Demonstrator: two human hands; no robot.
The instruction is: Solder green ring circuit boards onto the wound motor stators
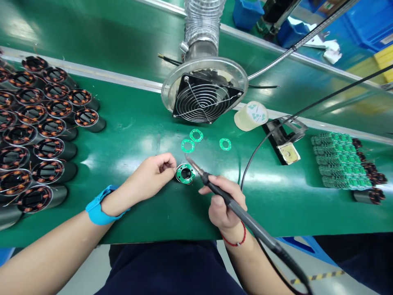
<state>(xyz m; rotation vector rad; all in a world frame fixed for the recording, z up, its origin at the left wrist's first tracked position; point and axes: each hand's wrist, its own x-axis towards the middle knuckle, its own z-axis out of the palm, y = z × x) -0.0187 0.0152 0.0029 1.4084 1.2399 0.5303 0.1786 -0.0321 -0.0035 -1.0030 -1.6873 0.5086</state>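
A motor stator in a round metal housing, topped by a green ring-shaped circuit board (181,178), stands on the bench in front of me. My left hand (161,172) is closed, with thumb and fingertips at the left rim of the stator; what lies right between the fingertips is partly hidden. In my right hand (225,203) is a soldering iron (229,200), held like a pen. Its tip points up and left, just above the board's upper right edge; whether it touches cannot be told. Three loose green ring boards (188,146) lie farther back.
Many wound stators (33,145) stand in rows at left. A fume extractor fan (201,98) hangs over the bench's back. Right of it are a pale round spool (251,116) and an iron stand with sponge (288,153). Stacked boards (340,162) sit far right. The iron's cable crosses the bench.
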